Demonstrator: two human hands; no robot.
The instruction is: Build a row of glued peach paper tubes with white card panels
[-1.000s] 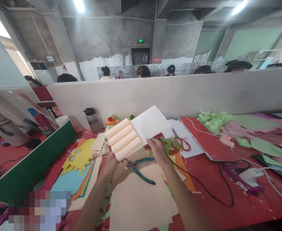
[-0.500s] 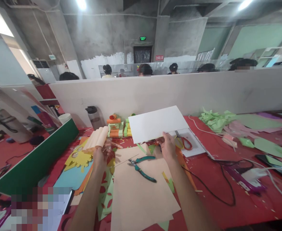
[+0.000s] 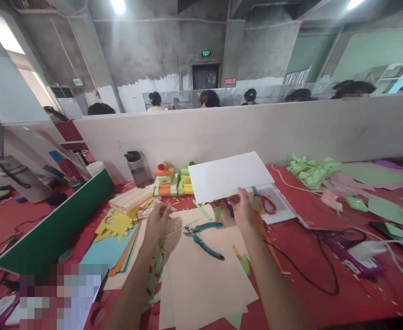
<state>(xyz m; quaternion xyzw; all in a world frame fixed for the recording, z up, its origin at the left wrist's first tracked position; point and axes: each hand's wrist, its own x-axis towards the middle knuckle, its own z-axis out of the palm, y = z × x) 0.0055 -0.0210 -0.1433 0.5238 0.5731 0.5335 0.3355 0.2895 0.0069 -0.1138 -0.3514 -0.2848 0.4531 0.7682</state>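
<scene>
My right hand (image 3: 244, 208) grips the near edge of a white board (image 3: 230, 176), which is raised and tilted over the table. My left hand (image 3: 160, 219) is empty, its fingers loosely bent and apart, above the left edge of a stack of peach paper sheets (image 3: 201, 288). Peach paper rolls (image 3: 130, 198) lie beyond it to the left. On the stack rest diagonal cutters (image 3: 204, 240) with teal handles, beside a thin stick (image 3: 182, 227). Scissors (image 3: 268, 205) with a red handle lie on a white sheet, partly hidden by the raised board.
Yellow cut paper (image 3: 117, 224), blue paper (image 3: 108, 247) and a green board (image 3: 57, 222) are on the left. Orange and green paper rolls (image 3: 167, 178) stand behind, near a bottle (image 3: 135, 169). Cables and a purple power strip (image 3: 354, 259) lie right. A white partition (image 3: 194, 133) spans the back.
My left hand has let go of the peach paper rolls, which now lie on the left, and has moved right toward the sheets. My right hand still holds the white board.
</scene>
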